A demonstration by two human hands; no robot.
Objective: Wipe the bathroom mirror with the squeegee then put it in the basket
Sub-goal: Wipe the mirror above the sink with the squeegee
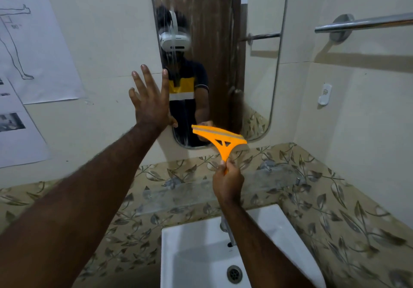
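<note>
mirror [212,30]: wall-mounted, streaked | squeegee [220,139]: orange, tilted, at its bottom end

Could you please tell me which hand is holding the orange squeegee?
The right hand grips the squeegee by its handle, near the bottom of the mirror; the left hand holds nothing, fingers spread straight at the mirror's left edge.

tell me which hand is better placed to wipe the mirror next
Right. The right hand grips the handle of the orange squeegee, whose blade is up by the lower end of the mirror. The left hand is spread open at the mirror's left edge and holds nothing.
</note>
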